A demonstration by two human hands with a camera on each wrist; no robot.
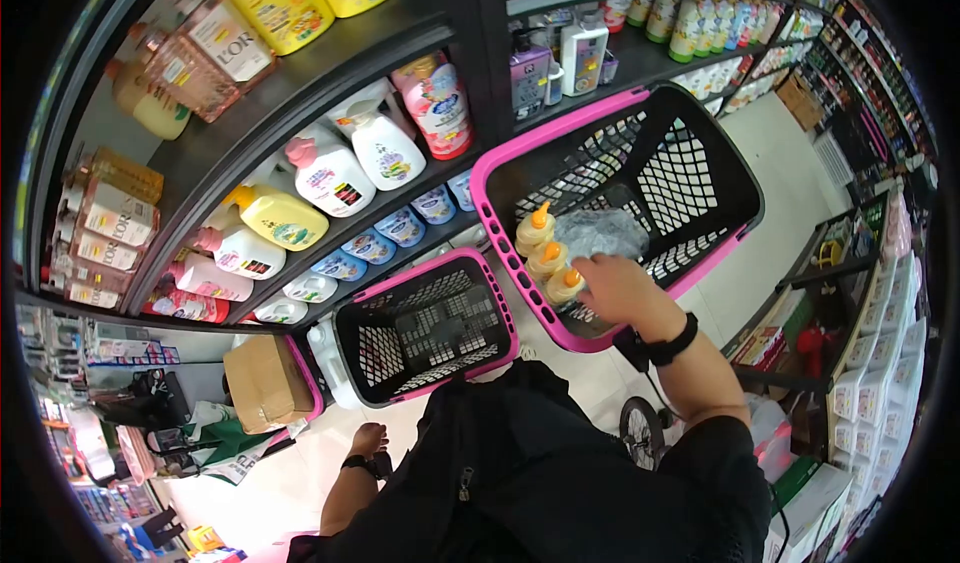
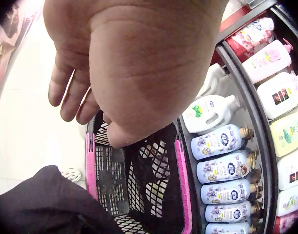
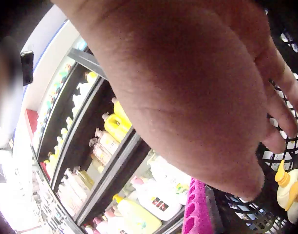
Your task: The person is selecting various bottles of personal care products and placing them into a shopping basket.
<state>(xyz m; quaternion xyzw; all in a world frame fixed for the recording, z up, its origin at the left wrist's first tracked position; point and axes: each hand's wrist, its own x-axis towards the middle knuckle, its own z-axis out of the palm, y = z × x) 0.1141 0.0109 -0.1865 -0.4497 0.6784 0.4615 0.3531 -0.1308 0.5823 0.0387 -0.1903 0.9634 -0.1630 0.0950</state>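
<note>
My right hand (image 1: 612, 288) is inside the larger black basket (image 1: 735, 178) with the pink rim, beside a row of cream pump bottles (image 1: 546, 255) with orange-yellow pump heads. In the right wrist view its thumb and fingers are apart with nothing between them, and a pump bottle (image 3: 290, 191) stands just past the fingertips. Crumpled clear plastic (image 1: 600, 233) lies next to the bottles. My left hand (image 1: 370, 439) hangs low at my side and holds nothing; in the left wrist view its fingers (image 2: 80, 100) point loosely down over the smaller black basket (image 2: 132, 195).
Shelves (image 1: 290, 93) of pump bottles and detergent bottles run along the front. The smaller basket sits left of the larger one, with a white jug (image 1: 335, 363) at its left side. A cardboard box (image 1: 265, 383) lies farther left. Stacked white tubs (image 1: 880, 363) line the right.
</note>
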